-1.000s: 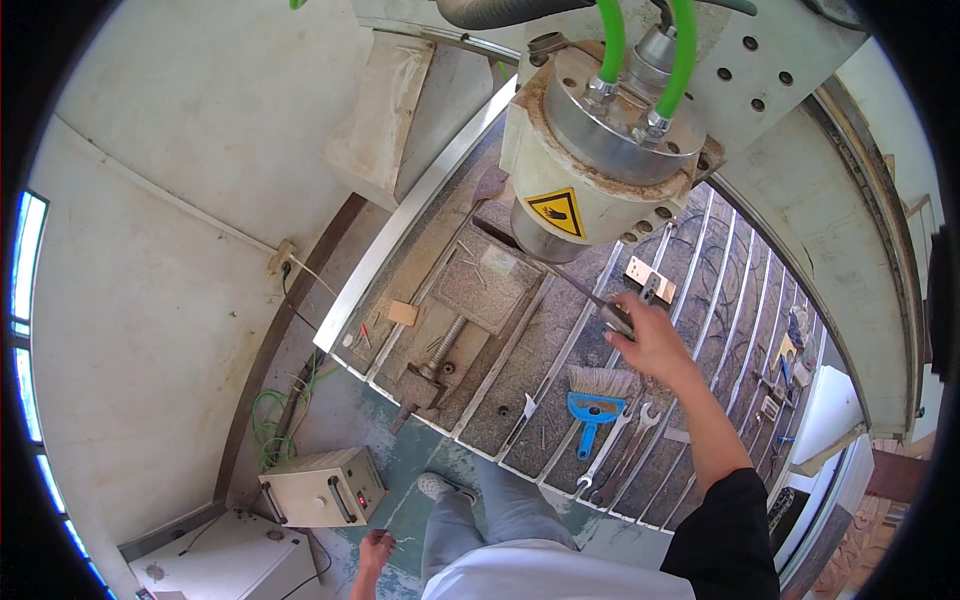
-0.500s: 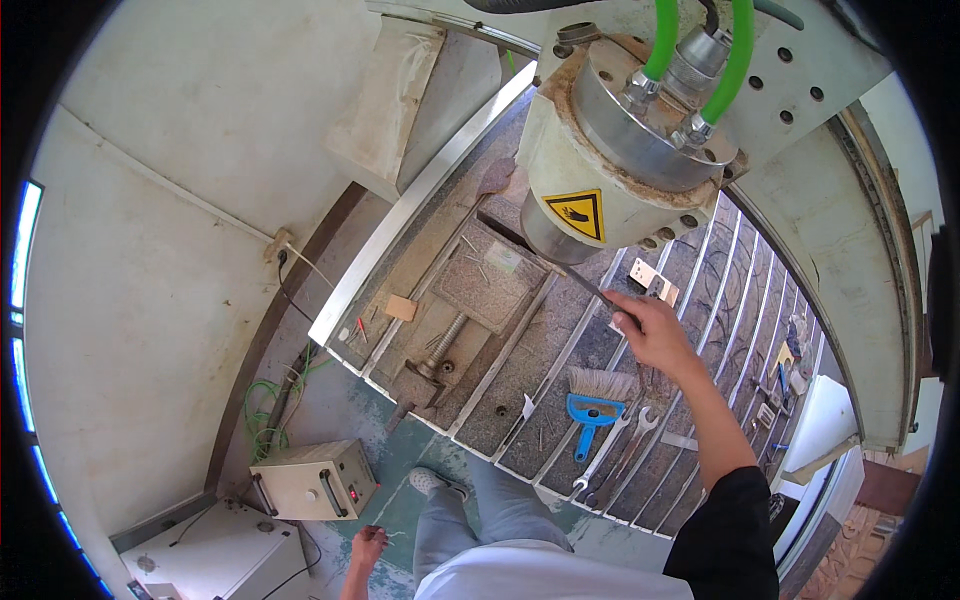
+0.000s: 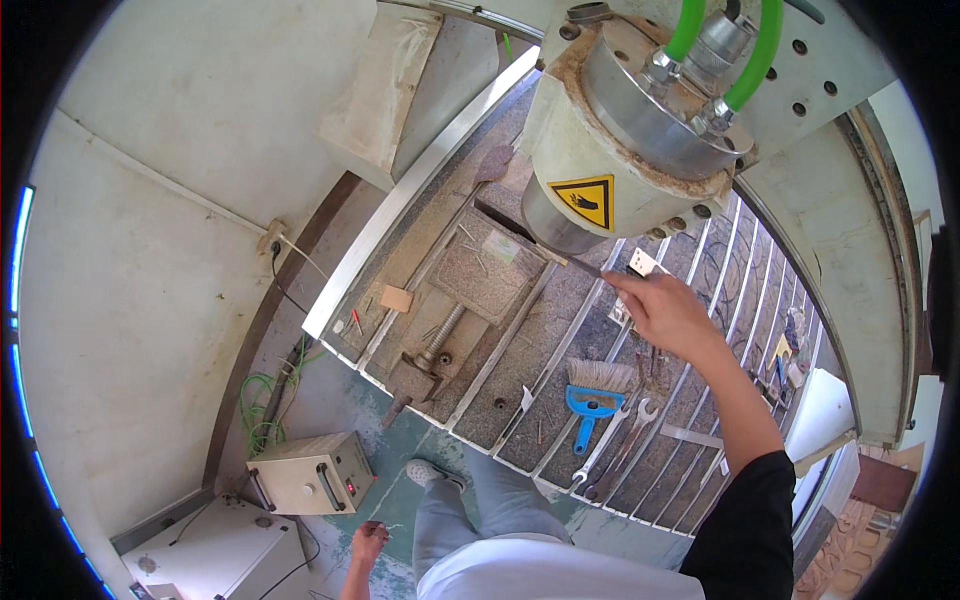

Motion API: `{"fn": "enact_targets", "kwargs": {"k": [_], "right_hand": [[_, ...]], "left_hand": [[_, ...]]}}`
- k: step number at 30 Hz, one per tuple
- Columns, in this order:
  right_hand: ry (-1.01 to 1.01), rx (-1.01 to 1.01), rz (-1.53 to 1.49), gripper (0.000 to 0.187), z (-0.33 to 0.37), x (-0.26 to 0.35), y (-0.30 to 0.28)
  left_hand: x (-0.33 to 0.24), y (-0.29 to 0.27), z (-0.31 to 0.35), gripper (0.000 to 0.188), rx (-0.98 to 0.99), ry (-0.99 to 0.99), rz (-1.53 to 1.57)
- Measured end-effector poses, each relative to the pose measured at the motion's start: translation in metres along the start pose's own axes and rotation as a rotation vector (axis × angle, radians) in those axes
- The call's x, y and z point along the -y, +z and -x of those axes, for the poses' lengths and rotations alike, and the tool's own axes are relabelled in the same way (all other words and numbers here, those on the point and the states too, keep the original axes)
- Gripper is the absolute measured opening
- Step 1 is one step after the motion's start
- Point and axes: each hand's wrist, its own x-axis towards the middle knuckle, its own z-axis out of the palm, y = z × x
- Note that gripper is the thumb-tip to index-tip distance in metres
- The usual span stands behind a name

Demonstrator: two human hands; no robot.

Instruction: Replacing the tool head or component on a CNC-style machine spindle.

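Observation:
My right hand [image 3: 662, 312] is closed around the end of a long, thin, dark metal tool [image 3: 585, 267], possibly a file. Its far end reaches to the underside of the machine's spindle head [image 3: 565, 215], where the tip is hidden. Just left of that lies a machine vise [image 3: 485, 268] with a threaded screw [image 3: 440, 338], its top strewn with small slivers. My left hand [image 3: 369, 543] hangs low beside my leg, over the floor, with its fingers curled. Whatever it may hold is too small to make out.
On the slotted machine table [image 3: 480, 400] lie a blue-handled brush [image 3: 592, 405], wrenches [image 3: 605, 445] and a white power strip [image 3: 640, 265]. Green hoses [image 3: 750, 60] rise from the spindle head. A beige control box [image 3: 310, 478] stands on the floor at left.
My right hand and forearm have shifted slightly right and up, the tool with them and lying at a flatter angle. The whole view has moved a little. My left hand hangs much as before.

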Motion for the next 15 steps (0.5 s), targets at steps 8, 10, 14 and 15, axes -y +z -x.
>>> {"fn": "enact_targets", "kwargs": {"k": [8, 10, 14, 15], "right_hand": [[0.011, 0.097, 0.036, 0.029, 0.0, -0.004, -0.012], [-0.025, 0.006, -0.039, 0.03, -0.003, -0.005, -0.013], [-0.087, -0.052, -0.041, 0.03, -0.014, -0.009, 0.001], [-0.028, 0.011, -0.051, 0.029, -0.011, -0.006, -0.002]], "left_hand": [[-0.006, -0.002, 0.007, 0.023, 0.001, 0.026, 0.06], [-0.003, 0.0, 0.007, 0.022, 0.012, 0.013, 0.04], [0.007, 0.003, -0.006, 0.022, 0.029, 0.003, 0.015], [0.005, 0.003, -0.004, 0.022, 0.023, 0.01, 0.032]]}}
